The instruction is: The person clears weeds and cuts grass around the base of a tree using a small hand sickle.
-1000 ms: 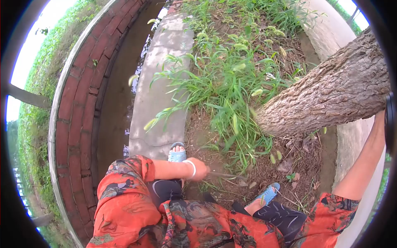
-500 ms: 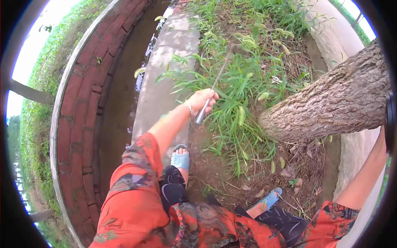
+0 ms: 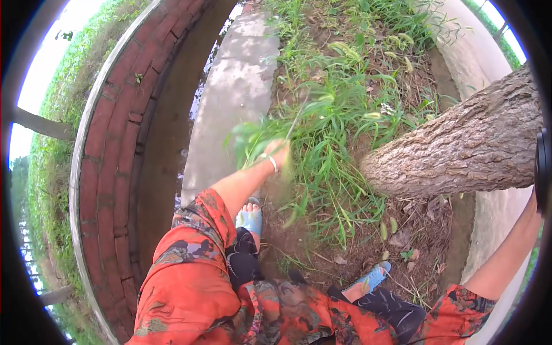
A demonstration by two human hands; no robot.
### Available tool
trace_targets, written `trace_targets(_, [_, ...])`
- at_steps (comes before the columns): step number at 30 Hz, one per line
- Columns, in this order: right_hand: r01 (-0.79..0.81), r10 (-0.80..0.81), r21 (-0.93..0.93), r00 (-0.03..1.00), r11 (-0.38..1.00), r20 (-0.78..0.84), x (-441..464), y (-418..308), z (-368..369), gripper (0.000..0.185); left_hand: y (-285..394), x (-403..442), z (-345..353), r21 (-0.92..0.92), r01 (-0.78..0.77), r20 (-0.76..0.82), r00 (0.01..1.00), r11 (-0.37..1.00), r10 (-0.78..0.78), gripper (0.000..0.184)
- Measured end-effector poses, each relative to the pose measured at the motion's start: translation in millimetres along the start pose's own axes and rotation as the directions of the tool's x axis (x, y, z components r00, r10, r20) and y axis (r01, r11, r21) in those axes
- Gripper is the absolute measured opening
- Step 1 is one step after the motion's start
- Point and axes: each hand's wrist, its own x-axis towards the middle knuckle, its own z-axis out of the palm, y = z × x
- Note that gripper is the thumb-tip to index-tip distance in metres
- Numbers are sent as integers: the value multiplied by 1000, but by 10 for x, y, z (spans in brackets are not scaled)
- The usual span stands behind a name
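Observation:
My left hand [image 3: 278, 153], a light band at its wrist, is closed around the handle of a sickle [image 3: 296, 119]. Motion smears both, and the blade is lost among the grass. Long green grass [image 3: 330, 135] with seed heads surrounds the tool, and blurred blades swing just left of the hand. My right forearm [image 3: 506, 244] reaches up at the right edge toward the tree trunk [image 3: 454, 138]; the hand itself is hidden beyond a black object [image 3: 542, 169] at the picture's rim.
My feet, in blue sandals [image 3: 249, 219], stand on bare soil and beside a concrete strip [image 3: 233, 92]. Left of it runs a muddy channel [image 3: 164, 126] with a red brick wall [image 3: 106, 178]. A pale path [image 3: 471, 40] lies beyond the tree.
My left hand has come down and slightly left with the sickle, its shaft now blurred. Grass beside the hand has been swept about. The right forearm is nearly unmoved.

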Motion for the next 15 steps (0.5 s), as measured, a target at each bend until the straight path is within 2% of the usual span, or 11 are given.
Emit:
trace_targets(2, [23,-23,2,1000,1000,-4,12,8,18,93,662,-17,-271,-20,-221,-137,967,975,216,36])
trace_targets(3, [52,-52,-3,999,999,-13,20,7,20,92,732,-18,-235,-22,-218,-138,967,976,213,36])
trace_targets(5, [27,-27,34,1000,999,5,18,-5,23,92,819,3,-171,-207,34,-47,998,978,-45,38])
trace_targets(6, [3,-3,39,1000,999,7,20,2,19,93,417,195,2,142,-62,59,997,988,54,34])
trace_targets(7, [-19,18,45,1000,999,8,26,4,13,94,-313,373,352,439,-257,308,943,861,124,32])
trace_targets(8, [-15,14,43,1000,999,4,19,-8,18,94,-852,367,576,624,-481,544,833,615,99,30])
trace_targets(9, [-24,25,16,999,1000,-36,2,-15,33,96,-297,-282,136,619,-351,460,887,703,37,28])
trace_targets(11, [-29,26,-30,996,999,-88,-11,-23,-20,97,-173,-250,112,596,-368,500,866,714,29,23])
trace_targets(12, [-29,26,-36,996,999,-80,-22,-9,-24,98,-145,-308,130,425,-150,456,887,893,-68,20])
trace_targets(13, [-31,28,-28,997,999,-74,-30,16,0,99,-147,-376,92,218,102,422,887,971,-187,16])
trace_targets(15, [2,-4,-39,999,999,-37,-7,16,-27,98,-61,-156,-5,-4,298,399,875,954,-272,13])
